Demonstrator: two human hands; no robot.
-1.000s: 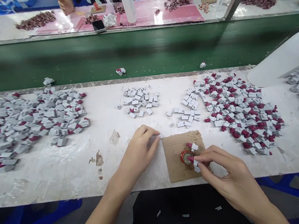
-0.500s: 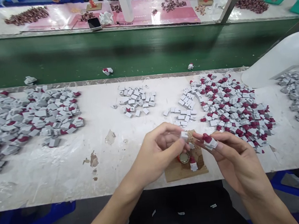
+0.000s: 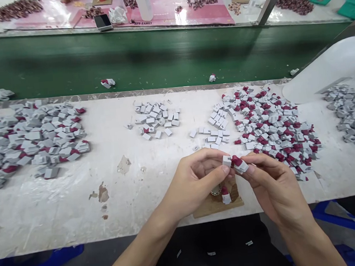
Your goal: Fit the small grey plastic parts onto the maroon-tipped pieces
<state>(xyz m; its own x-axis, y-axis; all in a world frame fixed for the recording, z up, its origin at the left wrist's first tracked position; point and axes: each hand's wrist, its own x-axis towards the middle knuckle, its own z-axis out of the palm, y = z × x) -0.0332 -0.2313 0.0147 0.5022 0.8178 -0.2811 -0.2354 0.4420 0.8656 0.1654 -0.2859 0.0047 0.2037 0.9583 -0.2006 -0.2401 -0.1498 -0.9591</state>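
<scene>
My left hand (image 3: 197, 179) pinches a small white block (image 3: 226, 160) between thumb and fingertips. Just beside it, my right hand (image 3: 271, 180) grips a dark red and white piece (image 3: 239, 164), its red end toward the block. The two parts meet or nearly meet; whether they touch is hard to tell. Below the hands lies a brown cardboard piece (image 3: 207, 207), bearing a metal bottle cap (image 3: 215, 191), partly hidden by my left hand, and another red and white piece (image 3: 225, 196).
Loose white blocks (image 3: 155, 115) lie mid-table. Red and white pieces (image 3: 273, 128) are heaped at right, more pieces (image 3: 34, 135) at left, grey parts (image 3: 354, 113) far right. A white tube (image 3: 324, 72) slants down beside them. Pieces lie on the green belt (image 3: 158, 56); people sit beyond.
My hands have come together, bringing the white block up to the red end of the piece in my right hand. Pieces on the belt have shifted left, and the view has moved slightly.
</scene>
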